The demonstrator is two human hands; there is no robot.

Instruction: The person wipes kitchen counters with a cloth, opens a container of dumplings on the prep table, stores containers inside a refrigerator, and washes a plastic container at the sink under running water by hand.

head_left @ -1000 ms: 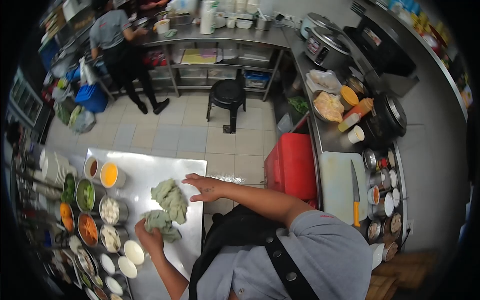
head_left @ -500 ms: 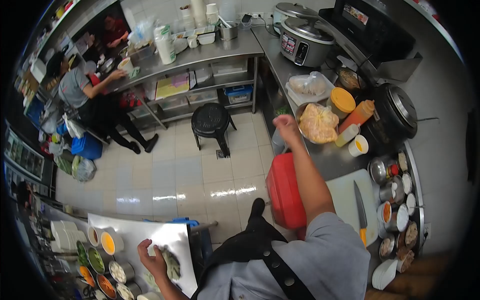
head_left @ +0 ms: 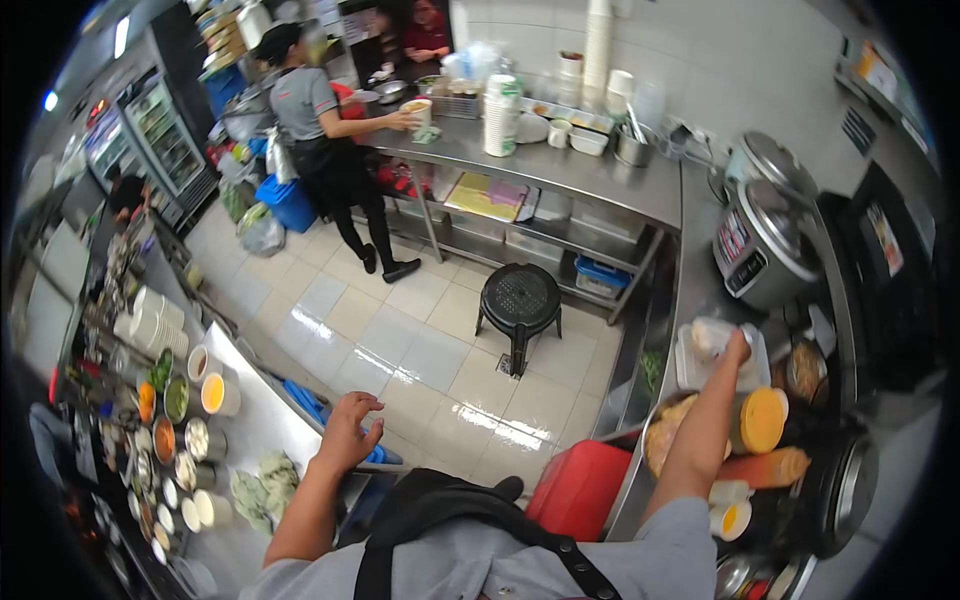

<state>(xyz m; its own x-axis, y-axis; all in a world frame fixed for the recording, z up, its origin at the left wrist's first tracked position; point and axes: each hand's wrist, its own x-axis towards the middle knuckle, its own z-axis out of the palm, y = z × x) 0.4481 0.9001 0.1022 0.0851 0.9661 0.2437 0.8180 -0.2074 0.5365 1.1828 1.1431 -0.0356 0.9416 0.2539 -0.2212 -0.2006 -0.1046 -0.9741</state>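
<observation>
My right hand (head_left: 738, 348) reaches over the right counter to a white plastic tray (head_left: 690, 374). Its fingers are closed at the edge of a clear plastic bag (head_left: 708, 337) with pale contents, lying in that tray. My left hand (head_left: 350, 430) is in the air near the end of the left steel table, empty, its fingers curved and apart. Under my right forearm sits a bag of yellowish food (head_left: 662, 436), partly hidden. Beside the forearm stand a tub with a yellow lid (head_left: 762, 420) and an orange squeeze bottle (head_left: 770, 466).
A black stool (head_left: 519, 300) stands on the tiled floor, and a red bin (head_left: 580, 490) is by the right counter. Rice cookers (head_left: 765, 245) occupy the back corner. A co-worker (head_left: 318, 130) holds a cup at the far counter. Ingredient pots and a crumpled cloth (head_left: 265, 490) are on the left table.
My view has turned left. My right hand has moved from the counter's edge to the bag in the white tray. My left hand has lifted away from the cloth on the left table.
</observation>
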